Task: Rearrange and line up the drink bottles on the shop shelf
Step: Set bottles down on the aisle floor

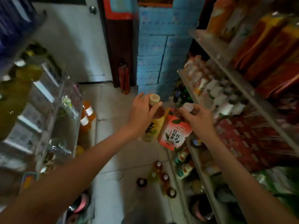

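pink bottle [174,130]: we read 百香果 and 红茶 in dark characters on the white panel of its label; the small red logo above them is too blurred for us.
yellow bottle [152,126]: we see large black brush characters running down the label, partly hidden; we cannot read them for sure.
blue cartons [153,46]: the print is too blurred for us to read.

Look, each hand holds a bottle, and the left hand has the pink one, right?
Not quite. In the head view each hand does hold a bottle, but the left hand grips the yellow-label bottle; the pink-label bottle is in the right hand.
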The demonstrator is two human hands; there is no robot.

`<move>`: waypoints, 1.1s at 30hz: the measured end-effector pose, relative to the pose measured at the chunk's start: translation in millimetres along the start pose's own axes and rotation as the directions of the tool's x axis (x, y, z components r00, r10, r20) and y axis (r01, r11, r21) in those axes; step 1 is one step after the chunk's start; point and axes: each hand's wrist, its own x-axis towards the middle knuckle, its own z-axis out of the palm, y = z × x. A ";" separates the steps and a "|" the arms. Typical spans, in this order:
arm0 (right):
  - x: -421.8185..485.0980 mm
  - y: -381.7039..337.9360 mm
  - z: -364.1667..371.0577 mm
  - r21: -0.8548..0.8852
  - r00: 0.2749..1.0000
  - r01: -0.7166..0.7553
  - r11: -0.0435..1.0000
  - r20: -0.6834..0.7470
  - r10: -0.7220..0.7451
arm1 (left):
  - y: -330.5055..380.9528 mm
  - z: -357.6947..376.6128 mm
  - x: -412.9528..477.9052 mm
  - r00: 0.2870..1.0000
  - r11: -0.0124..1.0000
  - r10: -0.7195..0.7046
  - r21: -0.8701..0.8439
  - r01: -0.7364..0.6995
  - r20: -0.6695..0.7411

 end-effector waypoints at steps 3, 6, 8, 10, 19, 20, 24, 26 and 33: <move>13.0 62.4 37.5 0.025 0.995 -0.092 0.995 0.033 0.091 | -57.8 34.6 -18.8 0.994 0.992 -0.111 0.056 0.111 -0.005; 26.0 140.9 81.3 -0.007 0.988 -0.142 0.990 0.054 0.143 | -125.7 83.8 -44.1 0.974 0.972 -0.228 0.067 0.226 0.010; 34.9 200.8 114.7 -0.043 0.984 -0.150 0.988 0.093 0.153 | -175.0 121.1 -64.4 0.961 0.960 -0.275 0.051 0.274 0.012; 41.6 254.8 144.4 -0.051 0.975 -0.187 0.981 0.108 0.192 | -215.8 156.1 -80.8 0.947 0.946 -0.322 0.035 0.321 0.006; 71.9 498.0 308.8 -0.204 0.970 -0.181 0.962 0.123 0.208 | -424.4 339.2 -157.6 0.888 0.885 -0.460 0.067 0.460 -0.016; 74.0 518.5 323.3 -0.218 0.971 -0.175 0.960 0.125 0.206 | -443.6 355.4 -162.6 0.884 0.882 -0.466 0.068 0.467 -0.020; 85.6 596.9 373.0 -0.273 0.970 -0.146 0.951 0.148 0.191 | -510.8 413.8 -170.8 0.889 0.886 -0.457 0.071 0.458 -0.019; 93.7 622.2 389.5 -0.304 0.973 -0.112 0.946 0.159 0.166 | -534.9 432.8 -172.5 0.887 0.883 -0.461 0.084 0.461 -0.026; 106.5 681.4 421.4 -0.295 0.957 -0.121 0.948 0.218 0.190 | -585.9 482.0 -173.8 0.859 0.857 -0.512 0.088 0.508 0.025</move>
